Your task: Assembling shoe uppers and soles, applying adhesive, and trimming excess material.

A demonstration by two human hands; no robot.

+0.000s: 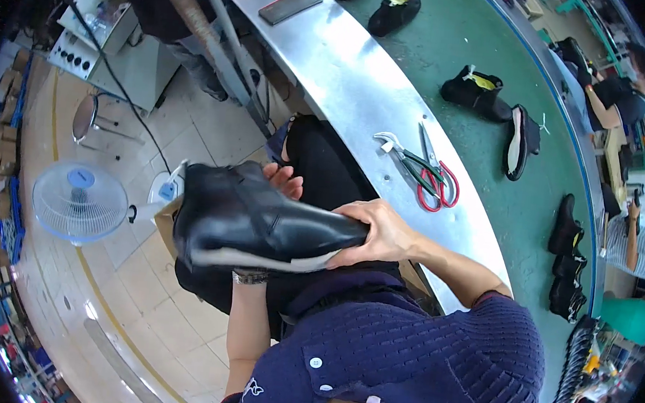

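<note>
Boot (260, 215), black and shiny with a pale band along its lower edge, is up in front of the person's body, over the lap and left of the table (348, 88), its narrow end pointing right. The right hand (382, 234) is closed around that narrow end, thumb below and fingers on top. The left hand (284, 181) is mostly hidden behind the boot; only its fingers show past the upper edge, so I cannot tell how firmly it grips. On the metal table, near the right hand, lie pliers (412, 158) with dark green handles and red-handled scissors (428, 145), their handles overlapping. Farther up the table lies a phone (291, 7). Beyond it runs a green belt (427, 57) with several black shoes, 2 of them (478, 94) (522, 142) side by side. A fan (81, 203) stands on the left.
</note>
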